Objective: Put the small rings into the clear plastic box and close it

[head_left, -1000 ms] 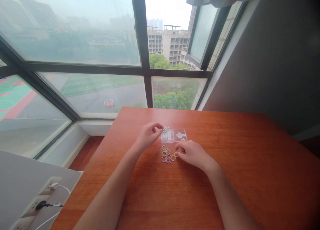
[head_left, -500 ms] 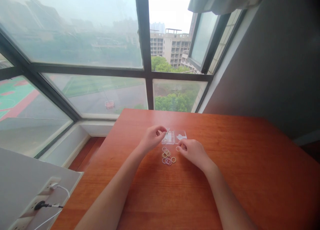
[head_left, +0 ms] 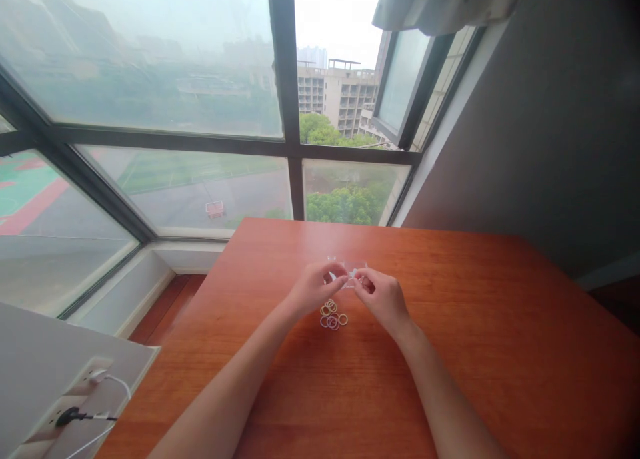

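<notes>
My left hand (head_left: 318, 287) is closed in a pinch over the clear plastic box, and whatever its fingertips hold is too small to make out. Almost touching it, my right hand (head_left: 384, 298) pinches a small pale hair tie (head_left: 358, 280). The clear plastic box (head_left: 364, 266) lies behind the fingers, mostly hidden by them. Closer to me, several small hair ties (head_left: 333, 322) in yellow, white and pink lie in a loose, overlapping group on the table.
The reddish-brown wooden table (head_left: 480, 339) reaches back to the windows. A dark window frame (head_left: 295, 112) stands behind it. On the left, a wall socket strip (head_left: 55, 412) holds a black plug (head_left: 67, 416) and a white plug (head_left: 97, 376).
My hands have come together: the left moved right and slightly nearer, the right moved left and up with the hair tie. The box is now more covered. The view shifted slightly.
</notes>
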Demonstrator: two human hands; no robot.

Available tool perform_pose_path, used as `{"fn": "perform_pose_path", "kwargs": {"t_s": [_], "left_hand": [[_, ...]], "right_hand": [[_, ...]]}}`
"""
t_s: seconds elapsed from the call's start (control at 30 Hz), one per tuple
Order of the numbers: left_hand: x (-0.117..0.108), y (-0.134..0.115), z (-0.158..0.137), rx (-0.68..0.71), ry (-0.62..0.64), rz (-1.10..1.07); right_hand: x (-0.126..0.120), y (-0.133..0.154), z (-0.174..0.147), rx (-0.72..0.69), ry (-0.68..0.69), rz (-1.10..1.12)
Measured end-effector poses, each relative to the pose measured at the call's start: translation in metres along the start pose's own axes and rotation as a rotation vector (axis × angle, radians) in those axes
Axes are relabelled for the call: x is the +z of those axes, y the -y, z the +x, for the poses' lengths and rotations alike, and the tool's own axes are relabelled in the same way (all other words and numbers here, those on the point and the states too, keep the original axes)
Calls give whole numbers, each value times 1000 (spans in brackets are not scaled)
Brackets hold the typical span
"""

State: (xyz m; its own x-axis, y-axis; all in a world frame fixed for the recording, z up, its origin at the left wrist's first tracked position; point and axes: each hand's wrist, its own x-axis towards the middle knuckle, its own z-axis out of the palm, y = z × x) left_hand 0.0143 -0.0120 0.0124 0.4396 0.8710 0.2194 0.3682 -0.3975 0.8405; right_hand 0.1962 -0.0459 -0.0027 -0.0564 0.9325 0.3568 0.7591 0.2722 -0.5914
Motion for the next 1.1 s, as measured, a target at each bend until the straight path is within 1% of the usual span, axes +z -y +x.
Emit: {"fn": "perform_pose_path", "kwargs": {"t_s": [0.2,0.3,0.4,0.5,0.57,0.67,0.8,1.0,1.1], "left_hand": [[7,3,-2,33,52,-14],[8,6,-2,56,55,26],[-1,11,-1,61,18,121],[-18,18,0,48,-69,225],[-29,22,1,26,-115,274],[-37,26,2,21,-132,307],[-36,25,1,36,-97,338],[-37,22,0,21,-96,384],[-38,22,0,23,-93,392]], "right_hand": [[4,0,-2,-45,-21,35],[6,-2,-3,-57,-29,44],[6,-3,-2,-67,-28,39],[6,-2,-2,-84,-8,23],[6,0,-3,-94,18,7],[6,4,-4,-109,61,-16],[7,5,-5,-126,115,-46],[10,6,-7,-139,279,-67],[12,12,-11,-189,362,-37]]}}
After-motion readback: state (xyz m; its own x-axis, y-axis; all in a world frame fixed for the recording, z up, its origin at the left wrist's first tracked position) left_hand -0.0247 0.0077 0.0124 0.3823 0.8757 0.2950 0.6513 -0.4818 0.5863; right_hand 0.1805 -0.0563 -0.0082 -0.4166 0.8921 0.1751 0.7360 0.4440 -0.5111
